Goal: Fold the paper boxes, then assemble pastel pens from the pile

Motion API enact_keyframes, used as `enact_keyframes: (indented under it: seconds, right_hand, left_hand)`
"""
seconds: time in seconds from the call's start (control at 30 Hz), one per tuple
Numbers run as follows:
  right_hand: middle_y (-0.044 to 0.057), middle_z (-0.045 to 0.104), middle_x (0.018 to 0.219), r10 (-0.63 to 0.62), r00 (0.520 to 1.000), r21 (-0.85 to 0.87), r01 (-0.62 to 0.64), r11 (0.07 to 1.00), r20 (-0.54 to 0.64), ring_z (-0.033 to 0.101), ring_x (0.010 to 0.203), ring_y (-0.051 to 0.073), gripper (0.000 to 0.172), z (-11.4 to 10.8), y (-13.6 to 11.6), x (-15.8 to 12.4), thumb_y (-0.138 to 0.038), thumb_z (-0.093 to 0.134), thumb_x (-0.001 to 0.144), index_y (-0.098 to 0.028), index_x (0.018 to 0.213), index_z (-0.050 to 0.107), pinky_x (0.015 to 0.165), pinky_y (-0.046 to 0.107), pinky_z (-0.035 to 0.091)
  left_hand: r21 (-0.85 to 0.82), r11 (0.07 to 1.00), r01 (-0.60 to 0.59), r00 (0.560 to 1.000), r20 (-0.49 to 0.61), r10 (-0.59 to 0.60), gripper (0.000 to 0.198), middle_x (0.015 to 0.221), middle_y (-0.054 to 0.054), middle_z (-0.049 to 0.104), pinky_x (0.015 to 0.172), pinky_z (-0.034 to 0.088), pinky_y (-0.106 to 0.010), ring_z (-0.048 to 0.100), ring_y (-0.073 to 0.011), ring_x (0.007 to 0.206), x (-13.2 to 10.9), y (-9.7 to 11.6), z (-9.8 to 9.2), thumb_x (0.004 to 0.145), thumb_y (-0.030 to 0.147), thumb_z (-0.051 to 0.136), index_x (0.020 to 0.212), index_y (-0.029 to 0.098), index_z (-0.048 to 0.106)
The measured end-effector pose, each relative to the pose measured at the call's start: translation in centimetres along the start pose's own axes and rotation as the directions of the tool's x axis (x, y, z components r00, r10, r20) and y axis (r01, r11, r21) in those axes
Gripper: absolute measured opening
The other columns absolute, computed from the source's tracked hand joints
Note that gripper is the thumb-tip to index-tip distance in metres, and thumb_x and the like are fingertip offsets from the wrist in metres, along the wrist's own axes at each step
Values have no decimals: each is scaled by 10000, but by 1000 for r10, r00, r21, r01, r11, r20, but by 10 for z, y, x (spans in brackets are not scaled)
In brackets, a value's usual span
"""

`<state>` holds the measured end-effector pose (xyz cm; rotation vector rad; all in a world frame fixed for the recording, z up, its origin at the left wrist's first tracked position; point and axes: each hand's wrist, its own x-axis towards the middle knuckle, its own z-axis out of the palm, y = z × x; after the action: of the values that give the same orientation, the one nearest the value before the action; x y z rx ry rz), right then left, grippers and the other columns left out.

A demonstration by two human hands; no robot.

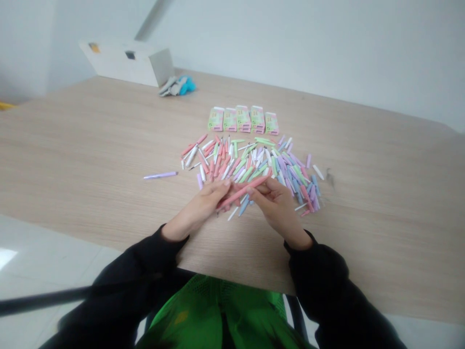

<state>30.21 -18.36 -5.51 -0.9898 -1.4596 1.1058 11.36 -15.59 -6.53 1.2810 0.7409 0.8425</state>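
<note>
Both my left hand (205,199) and my right hand (271,202) grip a long pink pen (242,190) over the near edge of a heap of pastel pen parts (254,167). The pen slants up to the right between them. The heap mixes pink, white, green, lilac and blue barrels, and my hands cover part of it. To the left lies a lone lilac pen (160,175), apart from the heap. Several green and pink printed boxes (242,119) stand in a row behind the heap.
The parts lie on a light wood-grain table (101,145) whose near edge runs under my forearms. A pale box (127,63) sits at the back corner, next to a grey and blue cloth bundle (177,86). A yellow item (5,105) shows at the far left.
</note>
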Motion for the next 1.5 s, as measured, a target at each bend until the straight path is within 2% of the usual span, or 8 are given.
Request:
enact_keyframes:
  seconds: [0.13,0.3,0.43,0.53,0.77,0.97,1.27,1.5]
  right_hand:
    - [44,795,968,-24,1000,-27,23,999,-8,732,838,181,177,3,-1,-2,-391,717,893,-224,910,661,801,344,549]
    - [45,797,972,-20,999,-93,16,996,-45,734,871,196,164,3,4,-4,-375,722,888,-225,943,685,802,344,555]
    - [44,798,980,6,999,-99,-10,995,-34,727,852,191,155,2,6,-5,-373,694,910,-223,950,697,833,360,558]
    - [39,799,981,21,1000,-46,-21,999,-2,725,829,183,151,2,8,-5,-375,698,910,-228,944,708,861,375,560]
    - [34,798,1002,-15,1000,-32,14,999,-15,722,838,188,172,3,7,-5,-360,698,913,-255,1039,751,864,386,556]
    - [29,794,935,-12,1000,16,12,1000,-25,707,806,178,163,2,6,-4,-339,710,899,-241,1009,781,821,362,556]
    - [31,785,951,-37,999,24,38,999,-25,713,928,199,180,6,6,-5,-334,652,943,-246,1037,778,903,386,534]
    - [14,799,955,-15,1000,159,13,987,13,720,882,181,153,7,5,-5,-336,701,918,-269,1037,771,915,386,541]
  left_hand:
    - [130,984,-118,990,-60,126,357,657,19,598,578,350,-220,475,-92,595,0,2,0,875,482,710,768,144,665]
    - [42,996,-79,996,-41,81,345,805,-12,679,682,430,-247,589,-129,731,-3,2,2,787,435,815,917,158,654]
    - [33,998,55,969,240,-61,614,721,-68,687,587,399,-280,567,-143,615,-2,-5,0,969,678,392,897,138,673]
    - [96,994,61,952,295,-86,726,591,-51,618,556,361,-289,497,-129,534,-2,-7,-2,996,673,240,728,140,654]
    - [137,990,-25,996,93,12,410,677,13,611,631,368,-248,514,-115,643,-4,3,-2,797,545,759,777,141,694]
    - [38,999,15,970,242,-24,608,613,-47,632,630,441,-284,553,-130,567,-5,1,-2,975,608,454,675,128,679]
    - [101,994,-41,999,4,41,290,691,-12,674,545,405,-217,543,-92,558,-3,1,-1,836,423,755,817,134,745]
    - [-68,976,208,930,324,-176,536,457,36,423,400,172,-240,282,-71,384,-6,-3,-5,971,555,449,773,121,693]
